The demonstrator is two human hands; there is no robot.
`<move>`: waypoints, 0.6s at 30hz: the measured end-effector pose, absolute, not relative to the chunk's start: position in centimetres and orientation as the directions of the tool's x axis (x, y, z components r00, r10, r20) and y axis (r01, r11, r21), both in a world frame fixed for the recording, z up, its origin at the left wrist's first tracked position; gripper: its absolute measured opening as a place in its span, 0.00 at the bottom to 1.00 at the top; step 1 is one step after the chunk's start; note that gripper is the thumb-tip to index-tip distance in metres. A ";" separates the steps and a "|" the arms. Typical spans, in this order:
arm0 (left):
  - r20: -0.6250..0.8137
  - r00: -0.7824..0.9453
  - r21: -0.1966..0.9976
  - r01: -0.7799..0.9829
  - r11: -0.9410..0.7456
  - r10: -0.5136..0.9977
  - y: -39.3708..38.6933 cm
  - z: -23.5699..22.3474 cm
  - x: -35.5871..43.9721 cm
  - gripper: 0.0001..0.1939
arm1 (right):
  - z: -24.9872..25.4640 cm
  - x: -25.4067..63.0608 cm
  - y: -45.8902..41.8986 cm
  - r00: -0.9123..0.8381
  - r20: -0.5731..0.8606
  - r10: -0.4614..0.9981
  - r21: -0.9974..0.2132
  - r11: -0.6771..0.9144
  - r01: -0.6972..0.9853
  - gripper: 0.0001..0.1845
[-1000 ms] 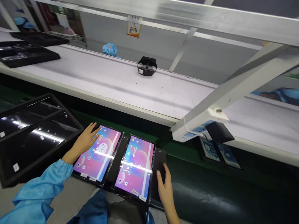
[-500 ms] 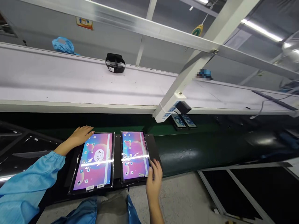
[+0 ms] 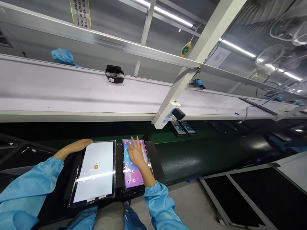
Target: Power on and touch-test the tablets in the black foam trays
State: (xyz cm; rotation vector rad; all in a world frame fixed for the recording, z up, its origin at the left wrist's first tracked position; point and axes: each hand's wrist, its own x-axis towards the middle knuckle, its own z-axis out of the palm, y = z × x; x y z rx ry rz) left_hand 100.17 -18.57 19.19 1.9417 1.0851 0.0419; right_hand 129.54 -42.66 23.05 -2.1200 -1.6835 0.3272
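L hand (image 3: pixel 78 146) at the upper-L corner of the L tablet (image 3: pixel 96 175), can't tell if its fingers grip. Scrn there's white w/ a small orange icon nr the middle. Over to the R hand (image 3: pixel 136 155): fingers spread, nothing gripped, out over the upper part of the R tablet (image 3: pixel 130 172); touching or not, hard to say. Pink-and-blue home scrn, icons showing. Both tablets lie side by side on a black tray (image 3: pixel 154 161), small gap btwn. Farther R, two smaller devices (image 3: pixel 178 127) nr a pwr strip (image 3: pixel 165 116) w/ black adapter (image 3: pixel 178 114). White shelf (image 3: pixel 79 95) behind, black headset (image 3: pixel 115 79) on it.
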 end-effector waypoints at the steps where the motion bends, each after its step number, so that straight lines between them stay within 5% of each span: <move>1: -0.352 0.626 0.709 0.664 -0.238 0.696 -18.6 19.2 100.1 0.40 | 23.0 129.5 -42.6 0.248 0.061 0.967 -0.464 -0.192 0.865 0.24; 6: -0.349 0.645 0.720 0.649 -0.246 0.680 -18.4 19.1 100.0 0.42 | 23.7 129.5 -42.1 0.238 0.021 0.971 -0.499 -0.196 0.844 0.23; 9: -0.360 0.634 0.735 0.644 -0.210 0.684 -18.3 18.8 99.9 0.41 | 23.8 130.2 -44.4 0.369 0.184 0.911 -0.558 -0.213 0.802 0.23; 13: -0.326 0.610 0.726 0.651 -0.221 0.722 -18.4 18.8 100.3 0.38 | 20.3 131.8 -52.3 0.754 0.358 0.551 -0.719 -0.352 0.599 0.33; 16: -0.291 0.576 0.688 0.681 -0.251 0.763 -18.3 18.9 100.7 0.38 | 15.4 132.8 -58.2 0.961 0.115 0.251 -0.844 -0.486 0.228 0.47; 18: -0.251 0.547 0.669 0.694 -0.265 0.798 -18.2 18.8 101.0 0.38 | 12.7 133.1 -60.4 0.956 0.024 0.293 -0.880 -0.447 0.159 0.46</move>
